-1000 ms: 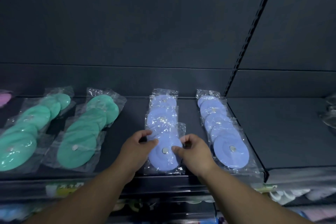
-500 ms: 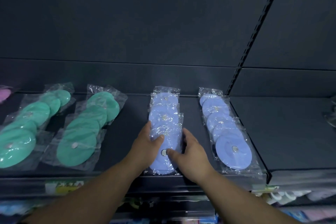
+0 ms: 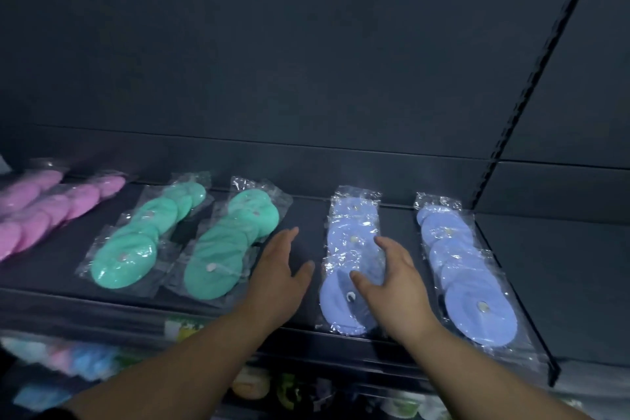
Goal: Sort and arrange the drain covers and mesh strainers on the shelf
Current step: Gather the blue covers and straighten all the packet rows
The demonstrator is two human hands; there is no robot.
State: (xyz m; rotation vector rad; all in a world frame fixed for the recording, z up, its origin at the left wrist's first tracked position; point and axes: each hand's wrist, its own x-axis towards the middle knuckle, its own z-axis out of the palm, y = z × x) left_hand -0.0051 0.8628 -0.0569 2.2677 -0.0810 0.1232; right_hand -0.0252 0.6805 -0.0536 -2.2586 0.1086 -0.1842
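The left hand (image 3: 278, 280) was open, fingers straight, over the bare shelf (image 3: 310, 225); contact was unclear. The right hand (image 3: 392, 280), spread loosely, rested on the inner blue row (image 3: 351, 235) of bagged drain covers, gripping nothing. Six rows lay there in all. The others were the outer blue row (image 3: 460, 276), two green rows (image 3: 136, 249) and two pink rows (image 3: 61, 211) cut off at the left. Overlap hid the count in each row.

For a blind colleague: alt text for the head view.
Right hand rests on a row of bagged blue drain covers on a shelf; left hand open beside it. Another blue row, green rows and pink rows lie alongside.
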